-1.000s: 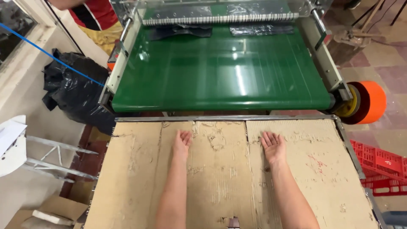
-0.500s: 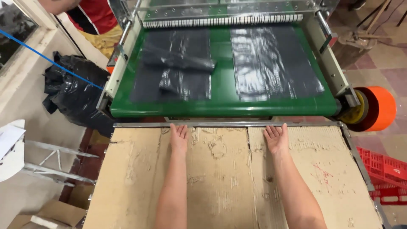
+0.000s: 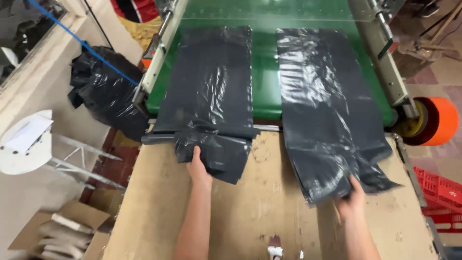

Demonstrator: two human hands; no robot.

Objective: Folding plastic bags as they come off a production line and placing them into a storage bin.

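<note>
Bench [image 3: 240, 221] of worn brown board fills the lower frame, meeting our green conveyor [image 3: 264, 62] above. Two black plastic bags run off it: the left bag [image 3: 211, 96] at centre left, the right bag [image 3: 322, 110] at centre right. Our left hand [image 3: 197, 166] has fingers clamped on the left bag's edge; our right hand [image 3: 353, 197] grips the right bag's corner.

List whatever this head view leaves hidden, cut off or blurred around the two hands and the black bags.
- Left hand: fingertips tucked under the left black bag; grip unseen.
- Right hand: motion-blurred, fingers merging with the right black bag.
- Green belt: far end cut by the top edge.
- Orange roll: partly hidden behind the machine frame.
</note>
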